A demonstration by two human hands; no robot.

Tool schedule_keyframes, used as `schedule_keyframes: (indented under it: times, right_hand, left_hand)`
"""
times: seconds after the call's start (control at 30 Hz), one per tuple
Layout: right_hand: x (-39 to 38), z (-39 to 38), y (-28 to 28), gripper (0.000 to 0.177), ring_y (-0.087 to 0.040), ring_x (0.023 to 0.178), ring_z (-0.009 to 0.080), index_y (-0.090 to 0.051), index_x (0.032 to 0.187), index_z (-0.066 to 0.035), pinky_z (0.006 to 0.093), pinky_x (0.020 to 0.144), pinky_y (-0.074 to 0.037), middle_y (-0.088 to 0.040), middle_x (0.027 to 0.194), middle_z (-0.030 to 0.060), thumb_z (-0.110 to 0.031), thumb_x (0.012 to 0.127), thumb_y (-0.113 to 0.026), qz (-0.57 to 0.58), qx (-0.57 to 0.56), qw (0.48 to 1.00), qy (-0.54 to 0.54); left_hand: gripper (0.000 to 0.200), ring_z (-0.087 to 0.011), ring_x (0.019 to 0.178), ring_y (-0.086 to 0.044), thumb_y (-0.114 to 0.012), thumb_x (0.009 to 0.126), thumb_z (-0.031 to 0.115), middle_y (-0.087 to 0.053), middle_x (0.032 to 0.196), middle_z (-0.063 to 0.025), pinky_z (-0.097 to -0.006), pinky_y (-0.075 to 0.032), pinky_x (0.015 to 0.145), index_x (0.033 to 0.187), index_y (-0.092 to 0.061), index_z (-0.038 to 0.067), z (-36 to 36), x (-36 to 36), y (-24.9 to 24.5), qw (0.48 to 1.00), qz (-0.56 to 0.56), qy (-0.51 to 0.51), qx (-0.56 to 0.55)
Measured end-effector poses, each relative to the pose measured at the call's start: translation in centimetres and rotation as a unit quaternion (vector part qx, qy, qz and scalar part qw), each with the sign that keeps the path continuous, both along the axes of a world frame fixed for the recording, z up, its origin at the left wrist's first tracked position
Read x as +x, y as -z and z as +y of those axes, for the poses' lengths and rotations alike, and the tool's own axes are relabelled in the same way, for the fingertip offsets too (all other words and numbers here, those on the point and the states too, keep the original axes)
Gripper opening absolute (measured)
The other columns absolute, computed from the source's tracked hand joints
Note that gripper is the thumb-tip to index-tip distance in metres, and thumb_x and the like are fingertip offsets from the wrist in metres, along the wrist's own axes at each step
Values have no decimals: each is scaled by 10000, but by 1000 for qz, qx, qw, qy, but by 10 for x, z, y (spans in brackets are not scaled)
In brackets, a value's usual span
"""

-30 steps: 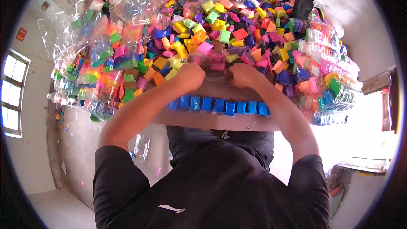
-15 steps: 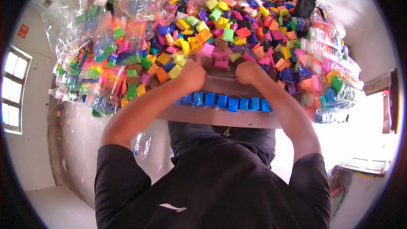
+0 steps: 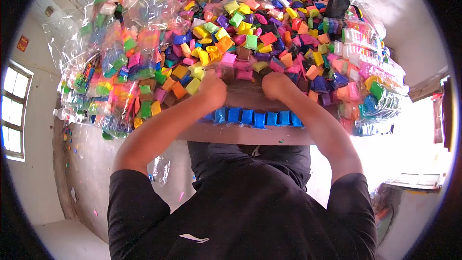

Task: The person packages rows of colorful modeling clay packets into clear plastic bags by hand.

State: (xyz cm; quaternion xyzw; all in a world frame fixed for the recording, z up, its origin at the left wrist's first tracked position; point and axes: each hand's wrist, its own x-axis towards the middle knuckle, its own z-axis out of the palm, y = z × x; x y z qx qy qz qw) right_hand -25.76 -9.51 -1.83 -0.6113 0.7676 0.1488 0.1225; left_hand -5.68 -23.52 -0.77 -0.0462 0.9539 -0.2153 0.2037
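Note:
My left hand point(image 3: 212, 89) is closed, its knuckles up at the front edge of a heap of small coloured packets point(image 3: 250, 42). My right hand point(image 3: 277, 85) is also closed, a short way to the right at about the same height. Between them, a faint hazy sheen lies over the brown table surface and a few pink packets point(image 3: 244, 74); whatever the fingers grip is hidden. Nearer my body, a row of several blue packets point(image 3: 260, 119) runs along the table edge, below both hands and partly behind the forearms.
Clear plastic bags filled with coloured packets point(image 3: 110, 62) are piled on the left, with more bagged packets point(image 3: 365, 67) on the right. A black pouch point(image 3: 338, 5) lies at the back right. The table's near edge point(image 3: 240, 137) is by my lap. A clear plastic wrapper point(image 3: 161, 169) is below left.
Both fists are slightly farther left in view, and the whole scene has shifted left a little with them. The blue row keeps its arrangement.

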Motion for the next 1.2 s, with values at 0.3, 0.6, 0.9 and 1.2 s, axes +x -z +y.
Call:
schedule_keyframes:
  times: [0.3,0.6,0.9,1.2]
  right_hand:
    - [3,8,-6,209,-743,987,357,-800,917,-31,475,835,-601,-762,1029,194,-131,792,-665,-14,-17,1000,22]
    - [3,12,-6,259,-745,1000,359,-793,960,-18,501,832,-606,-759,1033,217,-159,877,-593,0,-25,1000,-3]
    - [-3,15,-5,216,-740,920,413,-767,896,9,520,829,-592,-739,937,262,-105,842,-592,-83,-156,984,17]
    - [88,38,-48,123,-674,896,415,-682,936,-22,503,816,-529,-694,917,197,-121,884,-631,-288,-315,904,-6]
  left_hand:
    - [212,-232,992,-661,-632,857,252,-783,918,-20,-422,-374,891,885,-839,213,-7,0,2,999,43,-5,-4]
    - [197,-305,1083,-626,-688,762,282,-741,908,-92,-454,-373,1033,791,-815,133,-10,6,10,994,111,25,-5]
    - [337,-362,1142,-663,-691,861,162,-704,1128,-212,-467,-496,1010,1148,-690,-14,0,40,-79,819,320,-44,473]
    - [505,-341,1274,-598,-774,826,104,-611,1382,-150,-423,-466,1101,1310,-636,64,-6,166,-10,812,377,-255,367]
